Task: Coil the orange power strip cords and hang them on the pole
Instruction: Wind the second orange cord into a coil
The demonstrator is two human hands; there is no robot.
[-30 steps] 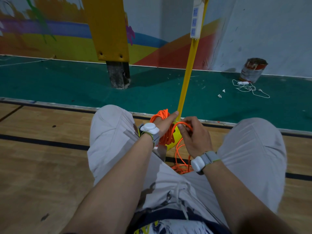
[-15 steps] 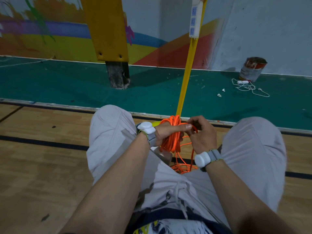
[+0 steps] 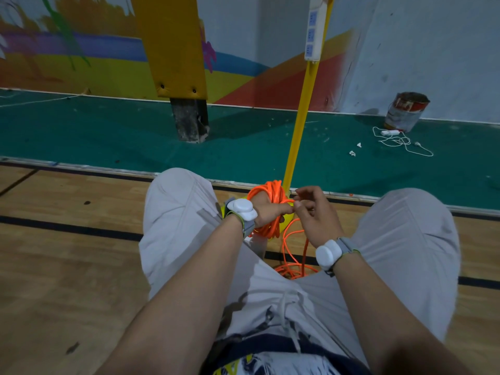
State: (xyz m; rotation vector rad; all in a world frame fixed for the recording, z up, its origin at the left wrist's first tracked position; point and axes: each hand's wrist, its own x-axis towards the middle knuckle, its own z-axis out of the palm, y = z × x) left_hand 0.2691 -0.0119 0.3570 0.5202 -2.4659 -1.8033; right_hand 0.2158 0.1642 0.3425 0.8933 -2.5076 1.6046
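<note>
- Low beside the yellow pole (image 3: 299,131), the orange cord coil (image 3: 271,192) is wound round our left hand (image 3: 266,213), whose fingers are hidden.
- Our right hand (image 3: 316,217) pinches the loose strand (image 3: 288,240).
- We judge the cord light and springy, best gripped across all loops.

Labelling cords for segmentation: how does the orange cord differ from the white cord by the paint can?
Colour: the orange cord is bright orange, the white cord white. Pose: the orange cord is looped round the left hand and pinched by the right hand; the white cord lies loose, untouched, on the green floor beside the paint can. Both have slack lying on the floor.
</note>
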